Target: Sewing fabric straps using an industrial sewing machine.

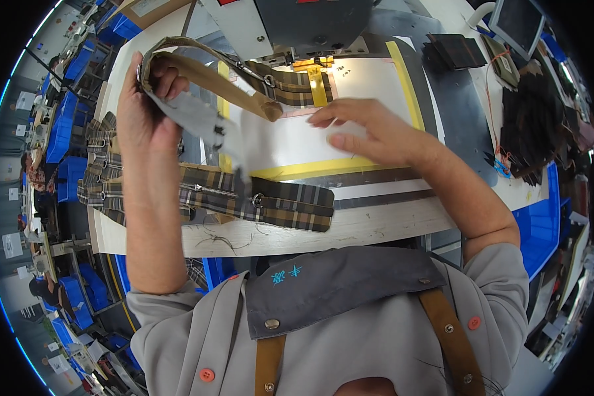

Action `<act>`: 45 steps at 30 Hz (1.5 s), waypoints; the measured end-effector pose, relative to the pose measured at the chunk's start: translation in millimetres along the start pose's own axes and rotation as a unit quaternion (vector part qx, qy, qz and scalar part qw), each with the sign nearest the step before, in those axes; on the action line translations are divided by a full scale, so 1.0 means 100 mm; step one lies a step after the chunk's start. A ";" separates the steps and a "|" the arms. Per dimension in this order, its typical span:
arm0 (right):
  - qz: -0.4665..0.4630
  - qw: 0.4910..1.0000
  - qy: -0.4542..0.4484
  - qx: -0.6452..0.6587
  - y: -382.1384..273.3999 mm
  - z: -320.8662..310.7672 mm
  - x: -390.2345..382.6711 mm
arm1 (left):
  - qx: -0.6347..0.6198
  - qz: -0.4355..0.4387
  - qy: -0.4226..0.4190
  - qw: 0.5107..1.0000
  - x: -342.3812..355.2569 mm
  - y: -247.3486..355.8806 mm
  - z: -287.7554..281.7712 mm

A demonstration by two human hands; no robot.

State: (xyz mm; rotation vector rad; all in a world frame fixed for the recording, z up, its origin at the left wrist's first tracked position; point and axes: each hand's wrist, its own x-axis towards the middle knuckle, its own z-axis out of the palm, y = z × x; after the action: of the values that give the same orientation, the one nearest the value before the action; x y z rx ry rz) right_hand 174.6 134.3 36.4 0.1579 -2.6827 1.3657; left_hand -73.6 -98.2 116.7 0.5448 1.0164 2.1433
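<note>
My left hand [148, 109] is raised at the left, fingers curled round a long plaid fabric strip [171, 43] with a zipper and tan and grey backing. The strip loops over the hand, and one end hangs blurred below. Under the head of a sewing machine [310, 23], a plaid end with a metal ring lies by a yellow metal clamp [317, 86]. My right hand [369, 129] hovers over the white sewing plate [277, 148], just below the clamp. Its thumb stands apart from the extended fingers, and nothing shows in it.
More plaid strips [290, 201] with zippers and rings are spread along the table's left and front. Yellow tape [406, 86] borders the plate. Dark fabric pieces [534, 119] are piled at the right, near blue-handled snips [501, 166]. A blue bin [538, 221] stands beside the table.
</note>
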 end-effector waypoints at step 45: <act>0.137 0.895 0.309 0.292 -0.16 0.08 -0.26 | 0.795 0.327 -0.258 0.442 -0.54 -1.76 1.05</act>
State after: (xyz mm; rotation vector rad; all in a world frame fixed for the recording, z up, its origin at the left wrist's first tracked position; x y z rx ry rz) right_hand 201.9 119.4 40.0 -0.5335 -1.7660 1.8712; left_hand 99.7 -5.2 36.7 2.5313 2.3973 0.4032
